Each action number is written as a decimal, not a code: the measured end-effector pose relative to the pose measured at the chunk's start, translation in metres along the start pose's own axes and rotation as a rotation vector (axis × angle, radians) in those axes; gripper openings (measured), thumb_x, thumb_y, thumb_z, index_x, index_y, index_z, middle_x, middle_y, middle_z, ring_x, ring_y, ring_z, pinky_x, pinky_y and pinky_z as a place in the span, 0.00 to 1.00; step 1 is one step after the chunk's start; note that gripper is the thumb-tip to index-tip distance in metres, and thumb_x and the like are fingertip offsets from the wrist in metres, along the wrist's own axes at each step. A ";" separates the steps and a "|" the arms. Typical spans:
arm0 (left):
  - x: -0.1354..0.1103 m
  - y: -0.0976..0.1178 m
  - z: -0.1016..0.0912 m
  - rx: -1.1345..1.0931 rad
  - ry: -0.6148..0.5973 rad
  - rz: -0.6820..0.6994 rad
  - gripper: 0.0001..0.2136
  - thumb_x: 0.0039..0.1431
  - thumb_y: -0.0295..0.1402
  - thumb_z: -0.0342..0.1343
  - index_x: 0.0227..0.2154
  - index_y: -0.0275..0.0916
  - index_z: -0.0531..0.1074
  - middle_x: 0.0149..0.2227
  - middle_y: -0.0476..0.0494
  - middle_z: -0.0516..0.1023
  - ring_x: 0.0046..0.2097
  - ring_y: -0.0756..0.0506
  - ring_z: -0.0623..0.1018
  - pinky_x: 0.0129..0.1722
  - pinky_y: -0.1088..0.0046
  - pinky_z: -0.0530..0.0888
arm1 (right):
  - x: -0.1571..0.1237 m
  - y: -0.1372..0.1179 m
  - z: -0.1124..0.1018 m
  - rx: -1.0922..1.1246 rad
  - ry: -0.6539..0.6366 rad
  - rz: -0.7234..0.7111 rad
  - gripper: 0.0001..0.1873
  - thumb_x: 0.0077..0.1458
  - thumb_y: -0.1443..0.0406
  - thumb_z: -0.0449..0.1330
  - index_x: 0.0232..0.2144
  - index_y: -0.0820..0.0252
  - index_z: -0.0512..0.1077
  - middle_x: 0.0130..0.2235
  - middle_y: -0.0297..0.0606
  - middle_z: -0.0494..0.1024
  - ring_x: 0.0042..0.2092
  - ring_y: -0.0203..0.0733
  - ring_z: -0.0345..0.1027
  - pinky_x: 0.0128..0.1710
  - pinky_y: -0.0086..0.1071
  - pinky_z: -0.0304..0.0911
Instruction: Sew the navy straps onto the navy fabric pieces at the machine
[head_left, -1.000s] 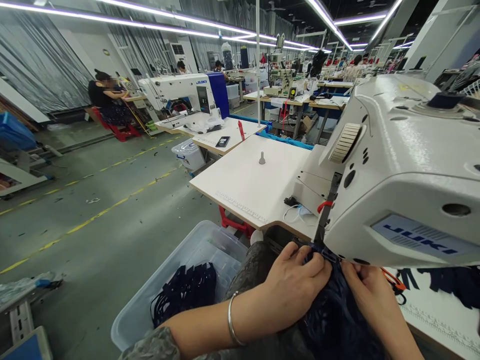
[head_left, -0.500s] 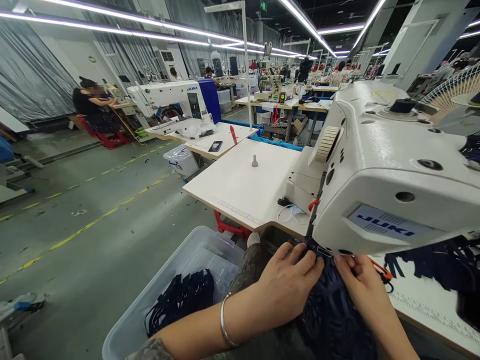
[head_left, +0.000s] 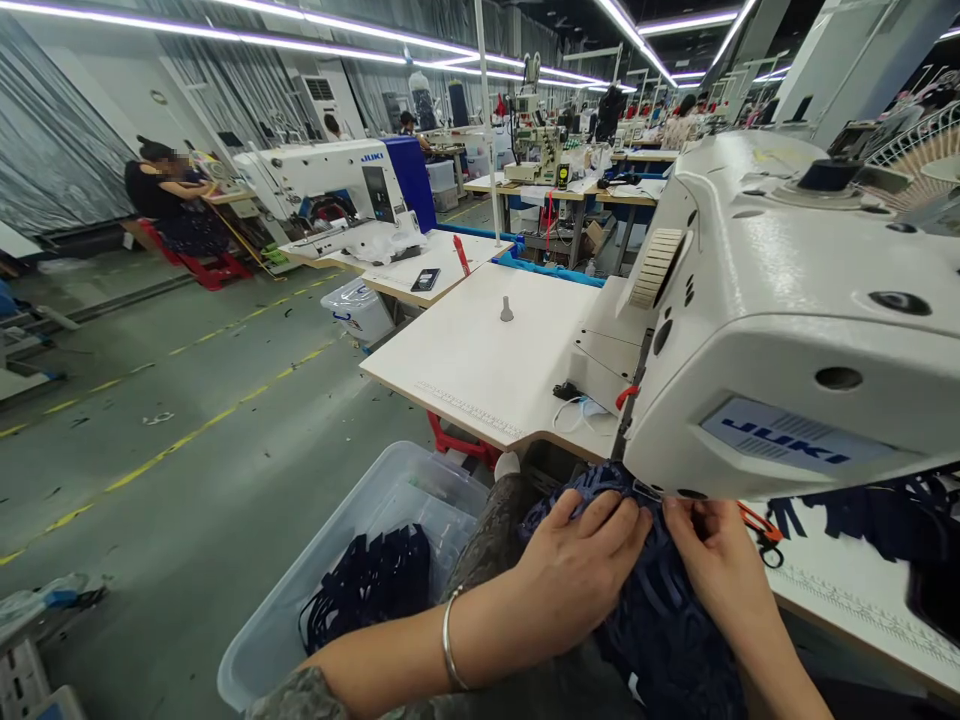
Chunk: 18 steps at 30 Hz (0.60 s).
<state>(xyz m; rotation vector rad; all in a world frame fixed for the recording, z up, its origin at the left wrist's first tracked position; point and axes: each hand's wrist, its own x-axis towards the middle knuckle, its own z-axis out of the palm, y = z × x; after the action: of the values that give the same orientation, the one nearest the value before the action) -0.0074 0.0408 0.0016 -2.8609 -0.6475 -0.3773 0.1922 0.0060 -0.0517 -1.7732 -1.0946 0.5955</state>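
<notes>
My left hand, with a silver bangle at the wrist, lies over a bundle of navy fabric strips, its fingers curled on the cloth. Thumb and fingers of my right hand are pinched at the fabric's edge, just right of the needle area. Above both hands is the head of a white sewing machine, which hides the needle. The bundle hangs down over my lap, and part of it bulges out behind my left fingers.
A clear plastic bin at lower left holds more navy strips. Orange-handled scissors lie right of my hand. The white table carries a grey peg and a face mask. Another person sits at far left.
More of the navy bundle now shows behind my left fingers, left of the machine head. Both hands keep nearly the same place and grip. The view has shifted slightly.
</notes>
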 end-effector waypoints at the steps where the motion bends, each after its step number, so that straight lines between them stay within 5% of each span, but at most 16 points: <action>1: 0.000 -0.001 0.000 -0.003 0.002 -0.001 0.20 0.69 0.31 0.39 0.61 0.33 0.59 0.61 0.40 0.63 0.60 0.44 0.62 0.55 0.65 0.59 | 0.000 0.001 0.000 -0.010 0.006 0.003 0.15 0.55 0.53 0.57 0.38 0.56 0.64 0.35 0.39 0.73 0.38 0.45 0.69 0.40 0.37 0.62; 18: 0.006 -0.007 -0.001 -0.052 -0.024 0.012 0.20 0.69 0.29 0.39 0.62 0.33 0.58 0.59 0.41 0.64 0.60 0.44 0.63 0.54 0.66 0.61 | 0.002 -0.003 0.001 -0.004 -0.004 0.016 0.14 0.54 0.53 0.57 0.36 0.56 0.66 0.33 0.41 0.75 0.39 0.47 0.70 0.37 0.37 0.62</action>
<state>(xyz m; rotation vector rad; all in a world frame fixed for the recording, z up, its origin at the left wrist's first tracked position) -0.0057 0.0489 0.0049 -2.9210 -0.6341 -0.3638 0.1910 0.0082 -0.0494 -1.7862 -1.0863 0.6070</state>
